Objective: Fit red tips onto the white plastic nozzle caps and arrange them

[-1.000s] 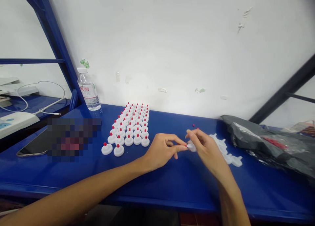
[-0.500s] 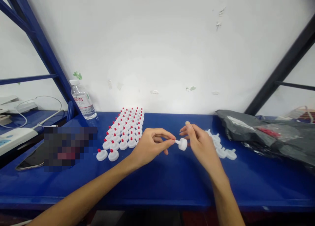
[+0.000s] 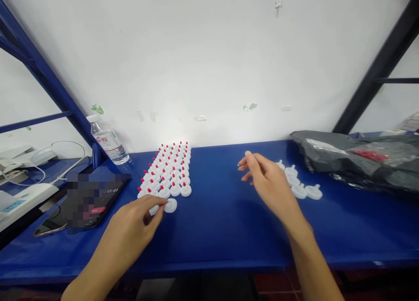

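Note:
My left hand is at the near end of rows of white nozzle caps with red tips. Its thumb and fingertips pinch the spout of one white nozzle cap, which is at the table surface. The fingers mostly cover that cap's tip. My right hand hovers over the blue table, thumb raised and fingers loosely bent apart, with nothing visible in it. Beside it on the right lie several white nozzle caps without red tips.
A dark plastic bag with a clear bag of red pieces lies at the right. On the left are a water bottle, a partly blurred phone and a white power strip. A white wall stands behind.
My left hand has carried the nozzle cap left and down from mid-air to the near end of the rows. My right hand stays about where it was, and the view has shifted slightly.

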`<action>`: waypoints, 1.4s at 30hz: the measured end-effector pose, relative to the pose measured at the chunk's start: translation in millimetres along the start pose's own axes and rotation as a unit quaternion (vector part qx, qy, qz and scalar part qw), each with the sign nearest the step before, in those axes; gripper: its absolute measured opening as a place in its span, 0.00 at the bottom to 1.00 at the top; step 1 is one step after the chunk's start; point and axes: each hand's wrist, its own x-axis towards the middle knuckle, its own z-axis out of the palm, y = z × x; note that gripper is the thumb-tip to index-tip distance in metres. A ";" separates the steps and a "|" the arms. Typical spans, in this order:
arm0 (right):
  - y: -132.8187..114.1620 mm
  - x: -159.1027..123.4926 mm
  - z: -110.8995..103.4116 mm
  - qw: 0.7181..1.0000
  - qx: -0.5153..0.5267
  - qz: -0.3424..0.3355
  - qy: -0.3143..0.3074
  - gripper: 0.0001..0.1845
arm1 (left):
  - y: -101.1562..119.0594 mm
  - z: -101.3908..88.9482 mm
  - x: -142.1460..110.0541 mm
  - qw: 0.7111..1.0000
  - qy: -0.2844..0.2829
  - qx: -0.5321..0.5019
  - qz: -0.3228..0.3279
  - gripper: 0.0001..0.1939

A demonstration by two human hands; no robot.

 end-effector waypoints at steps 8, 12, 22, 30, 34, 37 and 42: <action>3.2 0.6 -0.7 1.000 -0.001 -0.007 0.007 0.30 | -6.5 -0.3 13.4 0.994 -0.044 0.098 0.024 0.18; 3.3 0.9 -0.1 1.000 -0.011 -0.007 0.013 0.28 | -8.2 0.3 12.0 0.993 -0.040 0.107 0.029 0.19; 7.4 -2.1 -65.9 0.977 -0.167 0.001 0.133 0.16 | 89.6 24.7 26.7 0.987 -0.067 -0.021 0.147 0.15; 62.7 -14.5 -133.4 0.961 -0.263 0.080 0.028 0.18 | 160.1 59.6 71.5 0.937 -0.203 0.063 0.279 0.13; 72.6 -10.8 -130.4 0.963 -0.256 0.080 0.008 0.13 | 164.4 91.5 98.7 0.944 -0.170 0.050 0.280 0.17; 70.9 -6.9 -125.3 0.964 -0.255 0.070 0.022 0.11 | 165.9 114.6 118.5 0.953 -0.138 0.014 0.269 0.18; 54.9 -7.1 -124.2 0.971 -0.223 0.068 0.055 0.15 | 168.4 136.6 136.9 0.952 -0.119 -0.023 0.281 0.16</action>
